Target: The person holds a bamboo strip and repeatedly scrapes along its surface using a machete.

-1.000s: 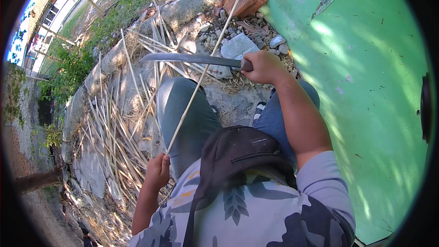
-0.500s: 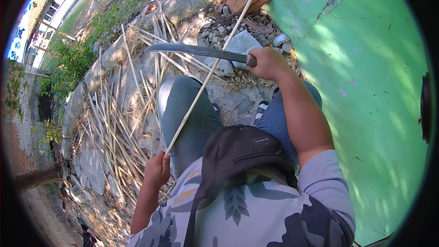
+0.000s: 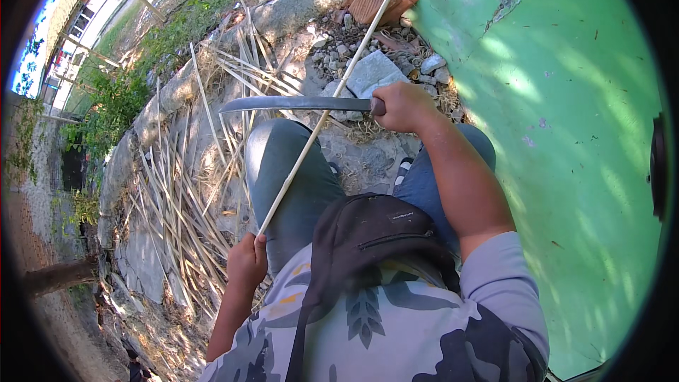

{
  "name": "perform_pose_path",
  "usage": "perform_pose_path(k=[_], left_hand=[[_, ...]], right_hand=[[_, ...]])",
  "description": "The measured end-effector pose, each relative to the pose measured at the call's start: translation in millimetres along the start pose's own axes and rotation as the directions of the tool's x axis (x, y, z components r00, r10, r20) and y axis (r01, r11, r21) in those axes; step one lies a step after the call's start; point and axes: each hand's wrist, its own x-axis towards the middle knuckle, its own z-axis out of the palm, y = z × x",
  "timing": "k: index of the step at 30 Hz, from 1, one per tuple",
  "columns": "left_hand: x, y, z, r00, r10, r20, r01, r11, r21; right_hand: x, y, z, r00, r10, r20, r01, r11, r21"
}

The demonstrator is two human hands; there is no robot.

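My right hand (image 3: 404,107) is closed round the handle of a machete (image 3: 293,103), whose long, slightly curved blade points left. The blade crosses a long pale wooden strip (image 3: 304,154) about halfway along. My left hand (image 3: 247,260) grips the strip's near end, beside my left thigh. From there the strip slants up over my left knee, its far tip in front of some reddish clay tiles. Whether the edge touches the wood or rests just over it, I cannot tell.
Many similar strips (image 3: 180,219) lie scattered on the ground to the left. Rubble and a pale stone slab (image 3: 378,73) sit ahead, near the stacked clay tiles (image 3: 378,0). A cracked green surface (image 3: 566,163) fills the right. A black bag (image 3: 375,226) rests on my lap.
The machete has come nearer to me along the strip, with my right hand moving down and slightly left. My left hand still grips the same end.
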Motion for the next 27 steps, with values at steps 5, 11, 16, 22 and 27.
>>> perform_pose_path(k=[5,11,16,22,27], left_hand=[[-2,-3,3,0.997,0.061,-0.037,-0.062,0.998,-0.017],[10,3,7,0.997,0.074,-0.025,-0.074,0.997,0.003],[9,-4,9,0.997,0.074,-0.011,-0.074,0.997,-0.007],[13,-3,13,0.995,0.095,-0.023,-0.096,0.995,-0.039],[15,-5,9,0.994,0.106,0.006,-0.106,0.994,-0.013]], right_hand=[[-2,-10,0,0.997,-0.076,0.015,0.076,0.997,-0.012],[16,16,10,0.997,0.044,0.068,-0.054,0.989,0.139],[6,-10,5,0.994,-0.073,0.081,0.065,0.993,0.098],[19,18,10,0.988,0.084,0.131,-0.102,0.985,0.138],[10,11,22,0.999,0.042,-0.015,-0.041,0.995,0.093]])
